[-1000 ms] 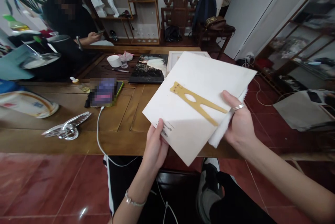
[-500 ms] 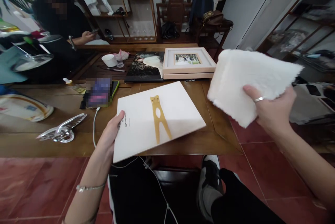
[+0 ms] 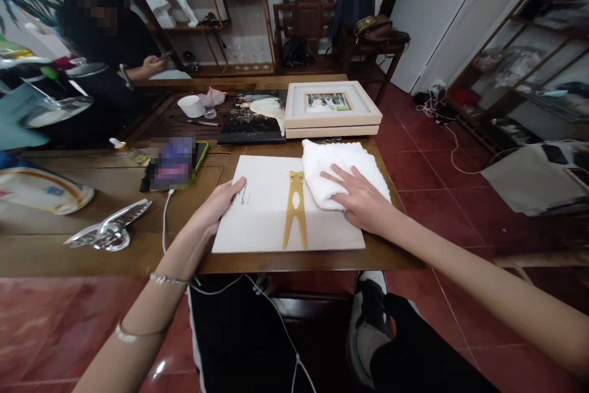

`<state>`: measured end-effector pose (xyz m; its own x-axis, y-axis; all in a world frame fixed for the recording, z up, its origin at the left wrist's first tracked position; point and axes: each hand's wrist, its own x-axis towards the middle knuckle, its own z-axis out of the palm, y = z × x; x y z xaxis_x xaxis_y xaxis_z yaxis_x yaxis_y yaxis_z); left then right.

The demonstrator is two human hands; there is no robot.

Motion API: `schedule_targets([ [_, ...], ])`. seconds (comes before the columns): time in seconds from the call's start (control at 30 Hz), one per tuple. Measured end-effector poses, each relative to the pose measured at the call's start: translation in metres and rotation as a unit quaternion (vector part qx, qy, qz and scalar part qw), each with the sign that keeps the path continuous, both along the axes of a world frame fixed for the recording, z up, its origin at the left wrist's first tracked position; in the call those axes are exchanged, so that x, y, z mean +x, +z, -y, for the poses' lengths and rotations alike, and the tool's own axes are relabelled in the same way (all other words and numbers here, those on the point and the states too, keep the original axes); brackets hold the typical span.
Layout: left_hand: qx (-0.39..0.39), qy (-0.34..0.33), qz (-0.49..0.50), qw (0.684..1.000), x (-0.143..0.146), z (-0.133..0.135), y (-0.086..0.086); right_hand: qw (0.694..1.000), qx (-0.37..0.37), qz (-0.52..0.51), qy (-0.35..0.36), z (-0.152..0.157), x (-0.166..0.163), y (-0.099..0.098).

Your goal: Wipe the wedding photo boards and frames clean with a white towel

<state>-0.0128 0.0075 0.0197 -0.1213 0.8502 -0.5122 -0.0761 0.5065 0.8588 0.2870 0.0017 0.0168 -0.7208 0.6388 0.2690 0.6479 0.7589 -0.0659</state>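
A flat white panel point(image 3: 264, 221) with small dark print near its left edge is at the table's front edge. On its face lies a tan, two-legged piece point(image 3: 295, 212) with a cat-shaped head, like a frame stand. My left hand point(image 3: 223, 203) grips the panel's left side, thumb on top and the other fingers hidden beneath. Over the panel's upper right corner lies a fluffy white cloth point(image 3: 322, 163). My right hand point(image 3: 365, 200) rests palm down on this cloth, its fingers spread and pressed flat.
Behind the panel are stacked pale picture frames point(image 3: 294, 102) and a dark photo panel point(image 3: 239, 114). Leftward lie a phone point(image 3: 172, 163) with a white cable, a silver clip-like object point(image 3: 110, 227) and a bottle point(image 3: 46, 187). A person point(image 3: 101, 31) sits across the table point(image 3: 115, 261).
My right hand has brought the cloth left and down from the air onto the panel. The panel has turned and shifted slightly right, with my left hand still gripping it.
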Motion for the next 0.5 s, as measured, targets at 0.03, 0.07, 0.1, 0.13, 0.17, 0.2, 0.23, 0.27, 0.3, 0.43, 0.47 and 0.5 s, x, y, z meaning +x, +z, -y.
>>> schedule_targets([
  [0.03, 0.007, -0.014, -0.014, 1.000, -0.001, -0.001, -0.002, 1.000, -0.005, 0.004, -0.002, -0.001, -0.001, -0.003],
  [0.07, 0.020, -0.027, -0.036, 0.999, -0.003, -0.001, -0.004, 1.000, -0.005, 0.004, -0.005, -0.003, -0.002, -0.006],
  [0.1, 0.043, -0.041, -0.068, 0.996, -0.004, 0.000, -0.006, 1.000, -0.003, 0.001, -0.008, -0.003, -0.003, -0.008],
  [0.13, 0.076, -0.054, -0.113, 0.989, -0.006, 0.000, -0.008, 1.000, 0.001, -0.005, -0.012, -0.004, -0.004, -0.010],
  [0.17, 0.111, -0.069, -0.162, 0.978, -0.007, 0.002, -0.009, 1.000, 0.005, -0.010, -0.014, -0.005, -0.005, -0.012],
  [0.2, 0.142, -0.085, -0.213, 0.963, -0.008, 0.003, -0.010, 1.000, 0.008, -0.015, -0.018, -0.005, -0.006, -0.013],
  [0.23, 0.166, -0.100, -0.261, 0.946, -0.009, 0.004, -0.011, 1.000, 0.010, -0.020, -0.021, -0.005, -0.006, -0.014],
  [0.27, 0.179, -0.111, -0.300, 0.930, -0.009, 0.005, -0.011, 0.999, 0.011, -0.023, -0.022, -0.005, -0.007, -0.015],
  [0.3, 0.182, -0.117, -0.328, 0.919, -0.009, 0.006, -0.011, 0.999, 0.011, -0.025, -0.021, -0.006, -0.008, -0.016],
  [0.43, 0.193, -0.120, -0.387, 0.894, -0.006, 0.008, -0.012, 0.999, 0.013, -0.038, -0.009, -0.007, -0.008, -0.018],
  [0.47, 0.201, -0.119, -0.399, 0.887, -0.005, 0.008, -0.012, 0.999, 0.012, -0.043, -0.008, -0.008, -0.007, -0.019],
  [0.5, 0.207, -0.117, -0.413, 0.879, -0.004, 0.009, -0.013, 0.999, 0.011, -0.048, -0.009, -0.010, -0.007, -0.019],
])
